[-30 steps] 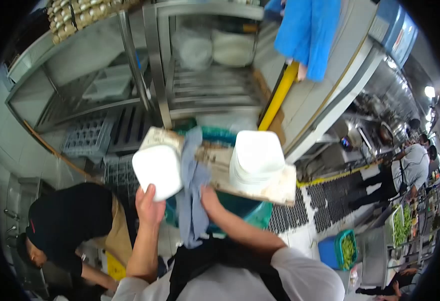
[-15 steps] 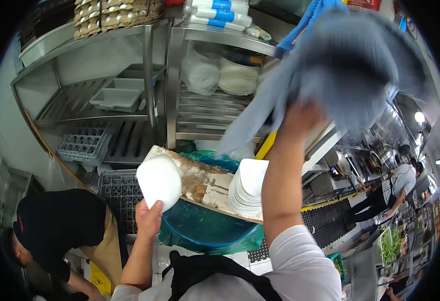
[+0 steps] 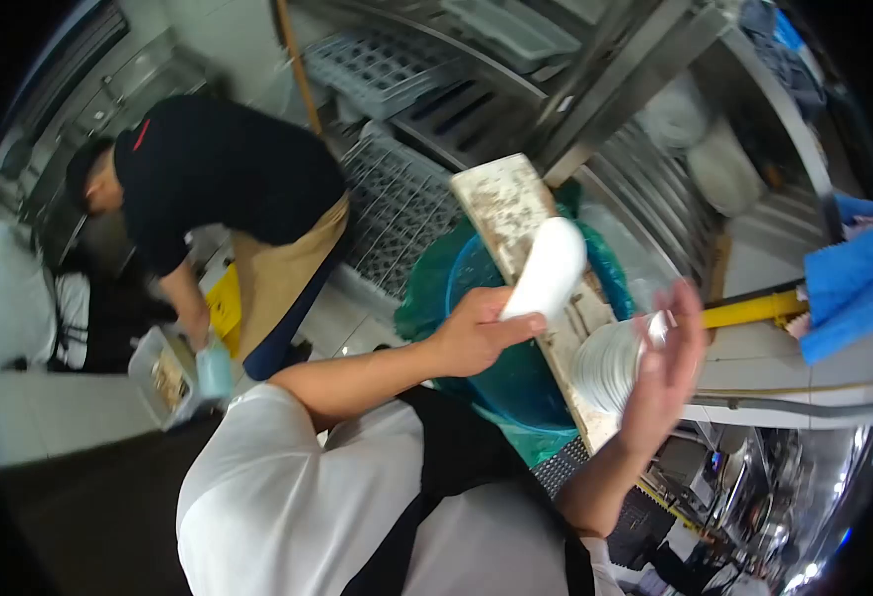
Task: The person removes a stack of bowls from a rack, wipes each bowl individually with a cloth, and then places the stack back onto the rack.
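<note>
A white dish [image 3: 553, 266], seen at a slant, is pinched between the thumb and fingers of my left hand [image 3: 478, 333]. The dish hangs over a worn white board [image 3: 508, 204] that lies across a green-lined bin [image 3: 466, 283]. A stack of white plates [image 3: 600, 370] stands on the board's lower end. Beside and partly over that stack is my right hand [image 3: 665, 368], its fingers apart and slightly blurred, holding nothing.
A co-worker in black [image 3: 233, 169] bends at the left beside a container of food scraps [image 3: 166, 382]. Crates [image 3: 401, 204] stand behind the bin, metal shelving [image 3: 645, 199] beyond. A yellow pipe [image 3: 749, 312] and blue cloth [image 3: 846, 293] are at the right.
The view has swung left. My right hand has let go of the grey-blue cloth and come down to the plate stack. My left hand still holds the dish, now tilted over the board.
</note>
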`<act>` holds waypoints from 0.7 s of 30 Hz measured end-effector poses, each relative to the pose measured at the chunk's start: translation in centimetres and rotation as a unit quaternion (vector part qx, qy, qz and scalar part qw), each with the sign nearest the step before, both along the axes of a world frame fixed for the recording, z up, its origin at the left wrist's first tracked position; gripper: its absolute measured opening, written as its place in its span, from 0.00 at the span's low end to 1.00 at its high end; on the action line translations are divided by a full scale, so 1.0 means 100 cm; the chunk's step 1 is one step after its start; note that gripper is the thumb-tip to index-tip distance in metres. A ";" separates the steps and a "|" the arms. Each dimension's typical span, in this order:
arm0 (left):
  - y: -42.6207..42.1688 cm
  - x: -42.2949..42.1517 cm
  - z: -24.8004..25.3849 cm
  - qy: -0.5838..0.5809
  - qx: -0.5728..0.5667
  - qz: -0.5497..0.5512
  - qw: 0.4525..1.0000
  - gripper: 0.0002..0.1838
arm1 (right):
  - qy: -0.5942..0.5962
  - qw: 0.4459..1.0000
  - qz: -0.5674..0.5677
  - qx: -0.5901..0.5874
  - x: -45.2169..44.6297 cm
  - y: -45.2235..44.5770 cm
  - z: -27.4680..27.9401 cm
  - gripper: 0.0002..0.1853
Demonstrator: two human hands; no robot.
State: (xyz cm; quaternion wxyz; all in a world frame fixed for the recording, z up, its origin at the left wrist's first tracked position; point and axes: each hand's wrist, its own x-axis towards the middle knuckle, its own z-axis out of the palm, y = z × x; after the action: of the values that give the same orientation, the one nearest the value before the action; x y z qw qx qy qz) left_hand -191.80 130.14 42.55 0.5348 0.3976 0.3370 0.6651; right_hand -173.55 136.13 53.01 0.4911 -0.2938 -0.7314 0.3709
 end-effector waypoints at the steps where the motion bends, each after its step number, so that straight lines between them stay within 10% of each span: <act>1: -0.005 0.006 0.002 -0.002 0.001 -0.011 1.000 0.13 | 0.006 0.996 0.007 -0.092 -0.002 -0.011 -0.026 0.42; 6: -0.033 0.028 0.014 0.312 0.098 0.005 0.945 0.19 | 0.117 0.919 0.114 -0.360 0.021 -0.039 -0.085 0.47; 11: -0.052 0.050 0.003 0.653 0.203 -0.012 0.729 0.25 | 0.271 0.789 0.134 -0.535 0.053 -0.053 -0.092 0.51; 21: -0.101 0.082 0.005 0.742 0.141 0.022 0.655 0.28 | 0.169 0.812 0.188 -0.526 0.078 -0.056 -0.111 0.41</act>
State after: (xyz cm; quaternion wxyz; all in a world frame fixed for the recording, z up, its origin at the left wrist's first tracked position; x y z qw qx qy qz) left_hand -183.60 120.06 43.02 0.0302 0.8217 0.5327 0.2001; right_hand -165.76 130.50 41.93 0.2980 -0.2966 -0.3706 0.8282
